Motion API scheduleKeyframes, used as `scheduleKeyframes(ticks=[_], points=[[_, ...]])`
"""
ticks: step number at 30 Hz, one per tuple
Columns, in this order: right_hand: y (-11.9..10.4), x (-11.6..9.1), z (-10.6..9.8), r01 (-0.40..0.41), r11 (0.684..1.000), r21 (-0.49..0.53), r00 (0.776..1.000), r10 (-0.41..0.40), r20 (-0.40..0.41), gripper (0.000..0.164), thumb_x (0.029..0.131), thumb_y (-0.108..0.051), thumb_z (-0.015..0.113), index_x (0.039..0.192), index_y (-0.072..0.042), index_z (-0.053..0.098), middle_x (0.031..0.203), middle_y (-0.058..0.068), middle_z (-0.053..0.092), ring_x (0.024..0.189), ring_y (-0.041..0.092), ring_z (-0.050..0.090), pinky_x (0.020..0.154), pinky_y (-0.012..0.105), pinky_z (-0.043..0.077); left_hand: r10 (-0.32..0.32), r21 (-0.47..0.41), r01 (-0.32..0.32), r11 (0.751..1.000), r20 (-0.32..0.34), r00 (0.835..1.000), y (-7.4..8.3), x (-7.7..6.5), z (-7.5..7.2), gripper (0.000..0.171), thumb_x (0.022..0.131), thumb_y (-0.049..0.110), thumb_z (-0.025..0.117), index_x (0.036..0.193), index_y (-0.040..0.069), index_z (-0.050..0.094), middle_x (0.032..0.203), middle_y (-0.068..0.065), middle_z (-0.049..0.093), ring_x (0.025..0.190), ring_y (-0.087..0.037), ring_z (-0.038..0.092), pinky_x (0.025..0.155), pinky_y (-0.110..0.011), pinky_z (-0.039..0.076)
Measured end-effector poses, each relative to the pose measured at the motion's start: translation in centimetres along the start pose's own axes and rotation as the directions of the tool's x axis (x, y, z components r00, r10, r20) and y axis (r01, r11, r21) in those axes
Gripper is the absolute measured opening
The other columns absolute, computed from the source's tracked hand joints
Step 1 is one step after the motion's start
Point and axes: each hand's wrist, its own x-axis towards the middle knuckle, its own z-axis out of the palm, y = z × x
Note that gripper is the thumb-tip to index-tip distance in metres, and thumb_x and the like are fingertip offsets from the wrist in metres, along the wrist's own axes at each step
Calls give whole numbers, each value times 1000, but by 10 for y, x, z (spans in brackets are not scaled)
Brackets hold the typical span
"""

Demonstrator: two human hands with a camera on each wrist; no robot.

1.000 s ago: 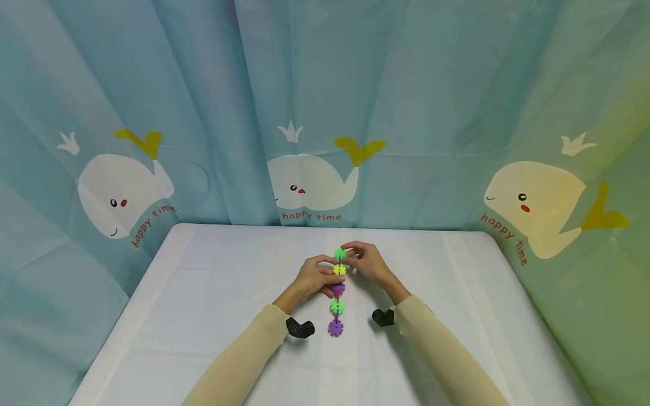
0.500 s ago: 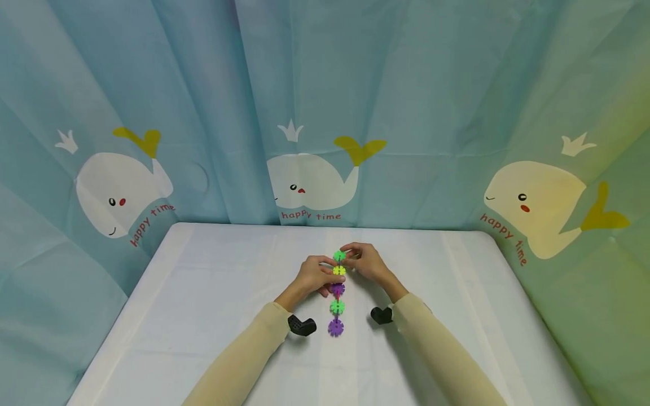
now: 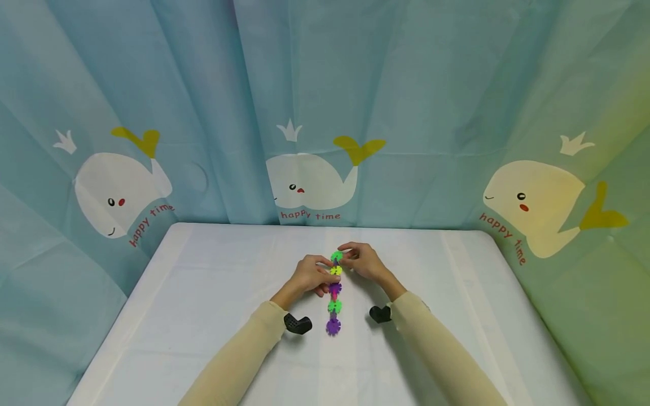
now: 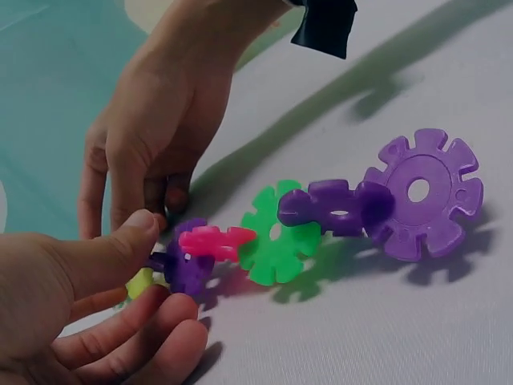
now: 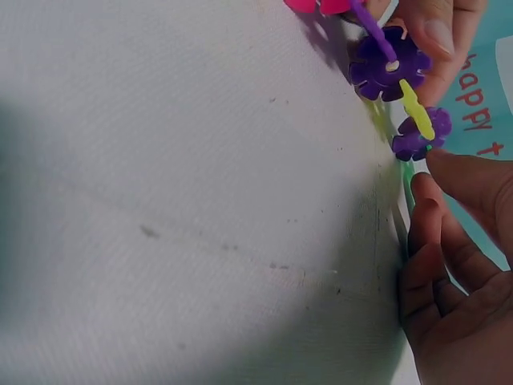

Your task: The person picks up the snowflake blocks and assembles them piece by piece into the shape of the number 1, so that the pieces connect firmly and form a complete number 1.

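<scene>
A chain of slotted snowflake building discs runs lengthwise in front of me in the head view. Its near end is a purple disc (image 3: 333, 327), followed by an edge-on purple disc (image 4: 321, 200), a green disc (image 3: 334, 306) and a pink disc (image 4: 212, 242). Farther along come another purple disc (image 5: 373, 70), a yellow disc (image 3: 336, 270) and a green disc (image 3: 337, 256) at the far end. My left hand (image 3: 310, 274) pinches the chain around the yellow part. With thumb and fingers, my right hand (image 3: 365, 262) pinches it beside the far green disc.
A white-covered table (image 3: 213, 316) lies beneath the chain. Behind and beside it hangs a blue curtain (image 3: 431, 113) printed with whales. Black wrist pieces, the left one (image 3: 298, 324) and the right one (image 3: 380, 314), stick out from the sleeves.
The chain has shifted slightly left and turned a little about its length, so its edge-on discs show wider. The far green disc sits slightly lower. Both hands keep their hold.
</scene>
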Motion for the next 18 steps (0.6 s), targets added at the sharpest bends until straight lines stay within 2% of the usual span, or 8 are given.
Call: scheduleKeyframes(ticks=[10, 14, 18], points=[[0, 0, -1, 18, 1000, 12, 999, -18, 27, 32, 96, -5, 71, 128, -3, 68, 97, 12, 73, 81, 19, 68, 69, 29, 52, -1, 5, 1, 1000, -3, 1000, -4, 0, -5, 40, 83, 12, 87, 115, 2, 65, 70, -15, 71, 46, -17, 63, 46, -32, 55], [0, -2, -3, 41, 999, 5, 999, -41, 24, 35, 97, -8, 71, 132, -3, 65, 99, 12, 73, 78, 21, 69, 66, 29, 51, 7, -5, -7, 1000, 17, 1000, -5, -3, -10, 47, 84, 13, 87, 122, 2, 62, 72, -14, 71, 47, -18, 63, 47, -34, 56], [-2, -10, -9, 83, 996, 21, 996, -84, 8, 45, 98, -16, 72, 140, -4, 60, 103, 13, 74, 77, 27, 70, 64, 32, 50, 35, -28, -33, 999, 48, 998, -9, -7, -23, 57, 86, 15, 85, 134, 3, 56, 80, -13, 73, 52, -19, 65, 50, -37, 58]])
